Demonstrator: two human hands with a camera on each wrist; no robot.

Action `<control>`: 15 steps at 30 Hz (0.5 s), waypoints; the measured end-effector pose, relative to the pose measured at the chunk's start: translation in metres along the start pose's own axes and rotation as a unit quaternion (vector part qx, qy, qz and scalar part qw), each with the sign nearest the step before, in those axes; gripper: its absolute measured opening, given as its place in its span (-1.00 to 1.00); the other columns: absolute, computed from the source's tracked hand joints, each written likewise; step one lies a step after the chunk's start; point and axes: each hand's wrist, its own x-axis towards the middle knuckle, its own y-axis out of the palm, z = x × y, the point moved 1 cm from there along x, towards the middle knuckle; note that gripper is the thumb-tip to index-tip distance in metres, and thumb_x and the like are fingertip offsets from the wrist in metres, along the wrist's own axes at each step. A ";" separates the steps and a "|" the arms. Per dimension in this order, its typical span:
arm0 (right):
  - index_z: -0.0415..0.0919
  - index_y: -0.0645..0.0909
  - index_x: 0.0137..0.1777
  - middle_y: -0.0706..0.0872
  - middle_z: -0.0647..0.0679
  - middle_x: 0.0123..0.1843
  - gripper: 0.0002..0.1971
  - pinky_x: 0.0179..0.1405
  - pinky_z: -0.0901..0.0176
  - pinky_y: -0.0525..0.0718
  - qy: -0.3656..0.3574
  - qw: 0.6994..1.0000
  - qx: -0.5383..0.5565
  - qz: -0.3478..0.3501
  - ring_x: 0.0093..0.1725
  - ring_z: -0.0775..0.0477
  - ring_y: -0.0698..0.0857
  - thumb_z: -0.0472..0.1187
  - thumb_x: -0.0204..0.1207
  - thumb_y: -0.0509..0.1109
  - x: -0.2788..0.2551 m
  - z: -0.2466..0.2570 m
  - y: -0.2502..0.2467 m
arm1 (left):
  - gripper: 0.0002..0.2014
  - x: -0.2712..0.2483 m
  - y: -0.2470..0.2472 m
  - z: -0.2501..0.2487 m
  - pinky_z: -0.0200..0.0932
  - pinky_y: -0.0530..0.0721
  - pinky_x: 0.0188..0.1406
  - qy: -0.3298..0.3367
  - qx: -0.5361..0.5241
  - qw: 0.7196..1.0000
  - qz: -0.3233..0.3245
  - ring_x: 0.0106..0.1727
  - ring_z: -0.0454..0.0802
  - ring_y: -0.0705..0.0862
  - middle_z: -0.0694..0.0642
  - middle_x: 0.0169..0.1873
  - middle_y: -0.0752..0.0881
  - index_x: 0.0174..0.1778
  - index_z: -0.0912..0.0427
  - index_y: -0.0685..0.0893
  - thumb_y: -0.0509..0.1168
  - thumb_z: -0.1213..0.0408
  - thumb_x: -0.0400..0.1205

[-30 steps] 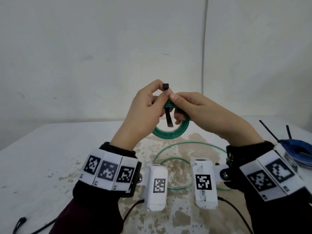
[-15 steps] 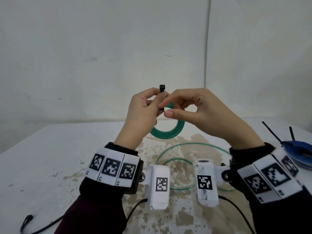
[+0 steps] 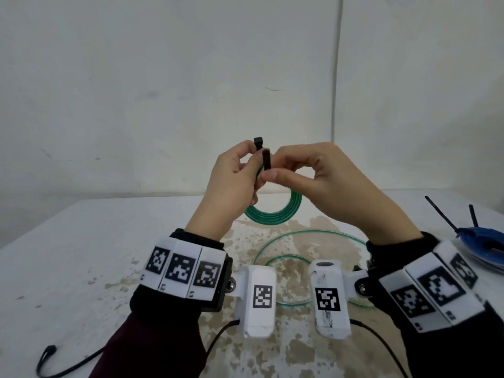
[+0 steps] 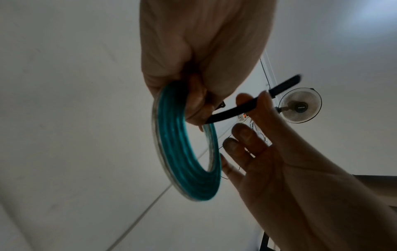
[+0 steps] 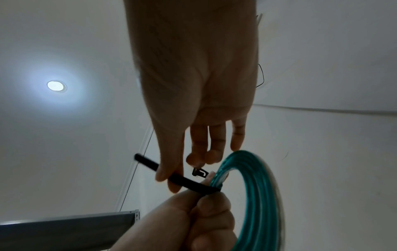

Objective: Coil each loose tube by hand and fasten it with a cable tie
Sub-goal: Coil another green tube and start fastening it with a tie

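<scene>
My left hand (image 3: pixel 252 162) holds a coiled green tube (image 3: pixel 272 215) upright above the table, pinching its top together with the black cable tie (image 3: pixel 266 159). The tie's square head (image 3: pixel 258 140) sticks up above the left fingers. My right hand (image 3: pixel 270 171) pinches the tie's tail between thumb and forefinger, beside the head. In the left wrist view the tie (image 4: pixel 236 110) runs from the coil (image 4: pixel 182 144) across the right fingers (image 4: pixel 247 135). In the right wrist view the tie (image 5: pixel 182 180) wraps the coil (image 5: pixel 257 186) and its head (image 5: pixel 199 172) stands free.
A loose length of clear green tube (image 3: pixel 308 236) lies in wide loops on the stained white table (image 3: pixel 81 255), under my wrists. At the right edge sits a blue coil (image 3: pixel 485 241) with black cable ties (image 3: pixel 440 212) sticking up. A white wall stands behind.
The tie's tail, which hung down across the coil, has been brought up by my right hand beside the tie's head. Both hands and the coil have risen slightly.
</scene>
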 end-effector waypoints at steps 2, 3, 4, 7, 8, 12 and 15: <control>-0.02 0.66 -0.27 0.61 0.10 -0.44 -0.78 -0.23 0.16 0.48 0.015 1.000 -0.011 -0.020 -0.36 0.05 0.54 -0.11 0.61 0.34 0.001 -0.004 -0.002 | -0.83 0.001 0.000 0.001 -0.27 0.29 -0.65 -0.006 0.001 1.000 -0.003 -0.65 -0.14 0.31 -0.06 -0.66 0.45 -0.11 0.22 0.59 0.17 0.26 0.74; -0.04 0.65 -0.28 0.57 0.01 -0.46 -0.74 -0.26 0.08 0.47 0.026 0.999 -0.008 -0.027 -0.38 -0.03 0.53 -0.08 0.63 0.29 0.001 -0.006 -0.003 | -0.81 0.001 -0.001 0.001 -0.27 0.28 -0.64 -0.006 0.001 1.000 -0.008 -0.65 -0.16 0.32 -0.08 -0.66 0.46 -0.11 0.24 0.59 0.17 0.24 0.74; -0.09 0.64 -0.28 0.54 -0.06 -0.46 -0.71 -0.28 0.01 0.46 0.035 0.999 -0.001 -0.032 -0.37 -0.14 0.51 -0.06 0.64 0.24 0.002 -0.009 -0.005 | -0.80 0.002 -0.001 0.000 -0.27 0.27 -0.64 -0.003 0.000 1.000 -0.016 -0.65 -0.17 0.33 -0.09 -0.66 0.47 -0.10 0.26 0.60 0.18 0.23 0.73; -0.16 0.60 -0.31 0.45 -0.02 -0.49 -0.64 -0.29 -0.03 0.41 0.061 0.997 0.014 -0.037 -0.41 -0.08 0.42 -0.03 0.66 0.17 0.002 -0.013 -0.003 | -0.80 0.003 -0.001 0.000 -0.29 0.28 -0.63 0.015 0.010 0.999 -0.040 -0.61 -0.13 0.33 -0.10 -0.65 0.51 -0.11 0.26 0.63 0.19 0.23 0.73; -0.16 0.59 -0.33 0.43 0.02 -0.50 -0.63 -0.28 -0.02 0.41 0.071 0.997 0.018 -0.036 -0.42 -0.04 0.40 -0.02 0.65 0.17 0.003 -0.014 -0.001 | -0.81 0.002 0.000 0.000 -0.33 0.30 -0.64 0.022 0.014 0.999 -0.045 -0.59 -0.11 0.33 -0.10 -0.64 0.52 -0.14 0.21 0.63 0.20 0.24 0.72; -0.13 0.55 -0.40 0.42 0.11 -0.52 -0.60 -0.21 -0.02 0.44 0.116 0.992 0.033 -0.023 -0.41 0.01 0.40 -0.03 0.67 0.20 0.002 -0.013 0.001 | -0.83 0.001 0.003 -0.001 -0.51 0.35 -0.60 0.055 0.044 0.996 -0.050 -0.59 -0.11 0.36 0.09 -0.54 0.54 -0.06 0.25 0.65 0.19 0.27 0.73; -0.18 0.53 -0.41 0.41 0.13 -0.54 -0.59 -0.19 0.09 0.43 0.121 0.991 0.056 -0.026 -0.44 0.07 0.40 -0.10 0.69 0.20 0.001 -0.010 -0.002 | -0.83 0.001 0.004 -0.002 -0.27 0.38 -0.58 0.093 0.100 0.989 -0.054 -0.65 -0.14 0.34 0.12 -0.55 0.55 -0.03 0.21 0.66 0.17 0.26 0.73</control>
